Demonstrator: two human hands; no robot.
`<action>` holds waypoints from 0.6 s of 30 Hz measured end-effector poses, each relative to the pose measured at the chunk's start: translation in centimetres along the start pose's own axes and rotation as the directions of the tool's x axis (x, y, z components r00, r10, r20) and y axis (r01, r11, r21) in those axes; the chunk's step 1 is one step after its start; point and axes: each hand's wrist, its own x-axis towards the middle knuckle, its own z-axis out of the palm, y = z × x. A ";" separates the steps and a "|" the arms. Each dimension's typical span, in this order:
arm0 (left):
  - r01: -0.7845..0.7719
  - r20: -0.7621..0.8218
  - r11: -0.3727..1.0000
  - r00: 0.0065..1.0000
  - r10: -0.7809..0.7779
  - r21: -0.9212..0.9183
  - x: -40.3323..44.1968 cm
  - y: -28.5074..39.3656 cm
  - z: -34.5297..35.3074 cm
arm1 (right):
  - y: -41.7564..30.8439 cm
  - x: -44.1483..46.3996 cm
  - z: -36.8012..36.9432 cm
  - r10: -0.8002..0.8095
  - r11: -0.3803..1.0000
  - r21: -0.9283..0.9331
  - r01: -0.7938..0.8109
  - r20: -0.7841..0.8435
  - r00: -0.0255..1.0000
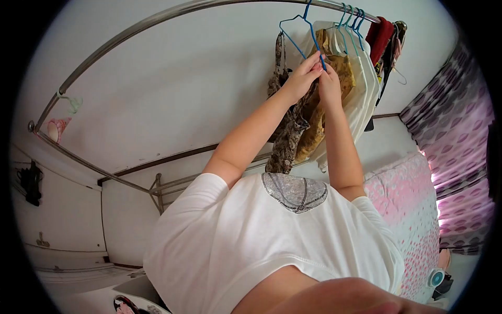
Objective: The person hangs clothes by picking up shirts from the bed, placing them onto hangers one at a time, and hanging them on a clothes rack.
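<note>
A blue hanger (315,37) hangs from the metal rail, and both hands meet at its right lower end. My left hand (305,77) has its fingers closed at that corner. Right beside it, touching it, my right hand (329,83) pinches the same end of the hanger. A dark patterned garment (286,141) hangs down from the hanger's left end, behind my left wrist. Whether a strap is between my fingers is too small to tell. Just behind my hands hangs a yellow-brown garment (342,70).
The curved metal rail (157,20) spans the top. White clothes (366,78) on hangers and a red cloth (380,35) hang at its right. A pink-and-white bed (408,199), patterned curtains (449,115) and a small fan (435,278) are farther right.
</note>
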 end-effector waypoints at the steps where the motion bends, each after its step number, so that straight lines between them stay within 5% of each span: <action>1: -0.005 0.007 1.000 1.000 0.005 0.001 0.0 -0.2 -0.1 | 0.1 -0.1 0.0 0.006 1.000 -0.003 -0.006 -0.014 1.000; 18: 0.035 0.020 0.999 0.999 -0.035 0.024 0.1 -2.0 -1.4 | 2.6 0.1 0.2 0.026 0.999 0.027 -0.026 0.003 1.000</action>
